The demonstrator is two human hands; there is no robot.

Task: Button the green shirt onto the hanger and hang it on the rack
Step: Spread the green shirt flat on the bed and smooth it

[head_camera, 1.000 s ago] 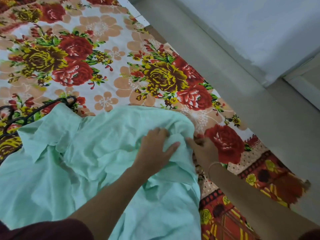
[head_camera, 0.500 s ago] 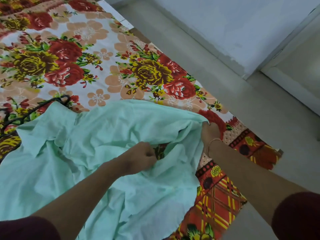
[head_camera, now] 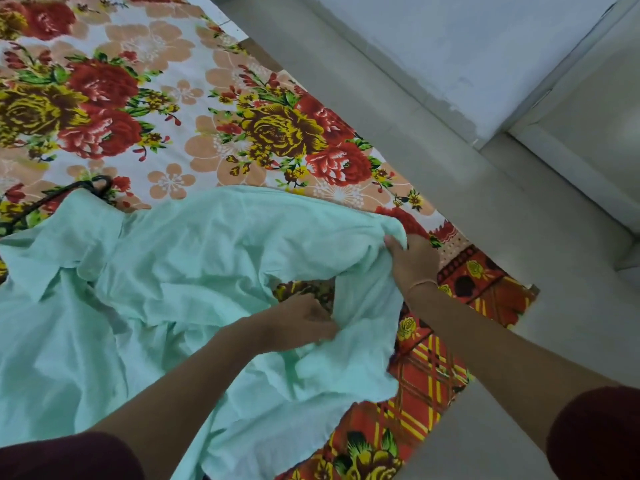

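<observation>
Soft, even daylight; faint shadows, no glare; slight blur, wide-angle bending at edges

No legible text, label, brand, number or sign anywhere: none on the pale green crumpled cloth shirt (head_camera: 173, 265), none on the red-and-yellow floral printed bedsheet (head_camera: 194, 109).

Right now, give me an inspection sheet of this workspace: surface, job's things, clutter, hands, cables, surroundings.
Surface: floral sheet, spread flat.
Job's things: shirt lies rumpled on the sheet, which shows through a gap in the cloth; hanger is partly under the shirt's collar end with its hook showing; rack not in view.
Clutter: nothing seen.
Hands: left hand grips cloth by the gap; right hand grips the shirt's edge.
Cables: nothing seen.
Surroundings: grey floor beside the sheet, pale wall beyond.
</observation>
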